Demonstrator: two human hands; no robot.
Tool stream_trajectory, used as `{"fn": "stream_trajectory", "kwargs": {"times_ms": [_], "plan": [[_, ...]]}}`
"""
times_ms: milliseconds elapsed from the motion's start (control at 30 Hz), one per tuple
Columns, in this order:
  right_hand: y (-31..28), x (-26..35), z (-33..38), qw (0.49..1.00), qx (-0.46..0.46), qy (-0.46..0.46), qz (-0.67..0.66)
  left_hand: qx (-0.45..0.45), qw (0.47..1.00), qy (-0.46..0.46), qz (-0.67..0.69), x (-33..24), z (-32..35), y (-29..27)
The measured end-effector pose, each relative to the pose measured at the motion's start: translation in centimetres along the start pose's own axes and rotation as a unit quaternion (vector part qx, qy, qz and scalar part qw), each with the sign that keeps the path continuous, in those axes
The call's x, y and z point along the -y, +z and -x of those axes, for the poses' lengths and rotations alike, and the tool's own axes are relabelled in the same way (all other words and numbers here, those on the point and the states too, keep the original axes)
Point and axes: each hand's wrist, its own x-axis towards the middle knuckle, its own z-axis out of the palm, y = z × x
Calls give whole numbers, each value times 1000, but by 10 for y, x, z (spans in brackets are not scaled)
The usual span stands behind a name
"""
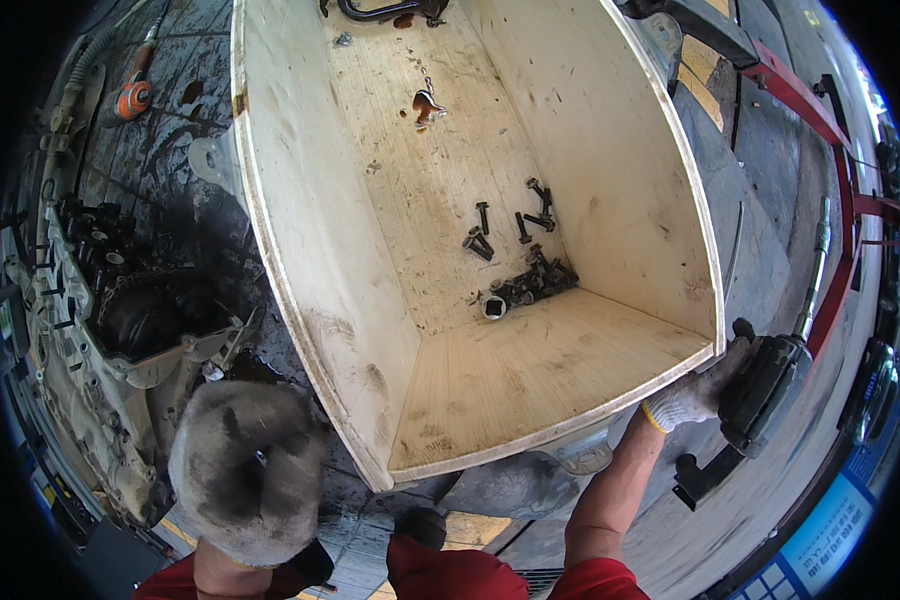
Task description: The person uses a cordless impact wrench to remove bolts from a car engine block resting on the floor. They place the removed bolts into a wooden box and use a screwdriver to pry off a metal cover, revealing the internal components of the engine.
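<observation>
One wooden crate (530, 375), open at the top, filled the centre of the view. On its floor, right of centre, lay a loose heap of dark bolts (537, 280), too tangled to count exactly; about four more bolts (482, 240) lay scattered singly just beyond it. One short metal socket (494, 307) stood at the near-left edge of the heap, touching it. One small hook-shaped metal piece (427, 105) lay alone farther up the floor, and one dark curved bar (385, 10) crossed the far end.

The right hand (695, 392), in a white knit glove, rested at the crate's near right corner; its fingers were curled around one black power tool (762, 385) just outside the crate wall. The left hand (248, 470), in a soiled grey glove, was held near the camera at the lower left, apart from the crate; whether its fingers were clenched or relaxed could not be told.

To the left stood one greasy engine assembly (120, 310). One orange-handled tool (136, 95) lay at the far left on the dark floor (180, 200).
</observation>
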Motion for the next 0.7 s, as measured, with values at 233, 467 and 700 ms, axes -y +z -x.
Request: {"fn": "stream_trajectory", "kwargs": {"times_ms": [233,467,700], "plan": [[2,0,1,998,-12,26,-49,145,989,-38,-21,14,61,13],[-5,-3,-2,999,-15,16,-40,283,956,51,-57,27,128,60],[-7,-24,1,999,0,-30,-43,291,955,28,-50,39,177,73]]}}
